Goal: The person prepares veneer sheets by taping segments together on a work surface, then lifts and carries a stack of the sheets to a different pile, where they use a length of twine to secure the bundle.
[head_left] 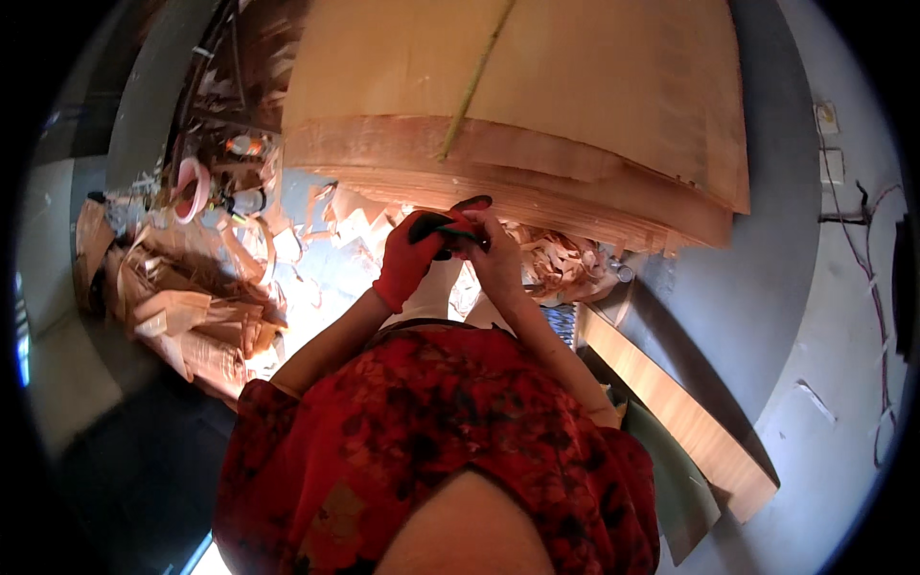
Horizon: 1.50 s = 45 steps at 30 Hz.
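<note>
My left hand (414, 257) wears a red glove with black fingertips. My bare right hand (494, 251) is closed on the glove's fingertips, pinching them just in front of my chest. Both hands meet at the near edge of a thick stack of thin wood veneer sheets (537, 105). A thin green stick (474, 81) lies across the top sheet. My red patterned top fills the lower middle of the view.
Torn veneer scraps (561, 268) lie below the stack's edge. More broken strips are piled at the left (192, 307), near a pink ring-shaped object (195, 187). A long wooden plank (671, 402) lies on the grey floor at the right.
</note>
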{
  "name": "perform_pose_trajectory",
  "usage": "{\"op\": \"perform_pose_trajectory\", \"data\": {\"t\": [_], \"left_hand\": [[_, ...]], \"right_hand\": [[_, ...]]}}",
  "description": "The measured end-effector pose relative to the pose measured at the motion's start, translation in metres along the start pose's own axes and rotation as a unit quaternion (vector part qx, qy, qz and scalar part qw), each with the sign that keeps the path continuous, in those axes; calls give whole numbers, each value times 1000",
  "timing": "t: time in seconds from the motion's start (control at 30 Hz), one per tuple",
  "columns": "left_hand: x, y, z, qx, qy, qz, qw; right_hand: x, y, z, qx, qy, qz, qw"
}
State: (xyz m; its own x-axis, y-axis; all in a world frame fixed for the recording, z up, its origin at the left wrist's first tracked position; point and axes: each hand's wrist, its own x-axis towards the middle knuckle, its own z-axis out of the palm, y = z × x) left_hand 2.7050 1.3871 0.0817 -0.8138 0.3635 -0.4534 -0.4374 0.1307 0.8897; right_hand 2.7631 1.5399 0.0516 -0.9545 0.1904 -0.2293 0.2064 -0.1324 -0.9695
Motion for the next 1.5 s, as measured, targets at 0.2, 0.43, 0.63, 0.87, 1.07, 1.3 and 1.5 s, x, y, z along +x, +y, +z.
{"op": "perform_pose_trajectory", "data": {"t": [0.2, 0.43, 0.63, 0.87, 1.07, 1.3, 1.5], "left_hand": [[-18, -22, -58, -372, -130, 12, 919], [-34, -59, -124, -356, -126, -35, 925], [-36, -74, -194, 11, 56, 77, 995], [-39, -39, -257, -221, 77, 154, 960], [-65, -68, -280, 1, 169, 169, 971], [-70, -46, -259, -170, 105, 217, 956], [-73, -36, -275, 169, 208, 430, 862]], "right_hand": [[-8, 41, 20, -139, 3, -85, 987], [12, 67, 70, -178, 27, -27, 983], [9, 49, 155, -194, -82, -128, 969], [13, 26, 228, -490, -118, -310, 806], [41, -2, 262, -175, -240, 254, 921], [49, 56, 276, 382, -147, 220, 886], [46, 33, 328, 277, -144, 136, 940]]}}
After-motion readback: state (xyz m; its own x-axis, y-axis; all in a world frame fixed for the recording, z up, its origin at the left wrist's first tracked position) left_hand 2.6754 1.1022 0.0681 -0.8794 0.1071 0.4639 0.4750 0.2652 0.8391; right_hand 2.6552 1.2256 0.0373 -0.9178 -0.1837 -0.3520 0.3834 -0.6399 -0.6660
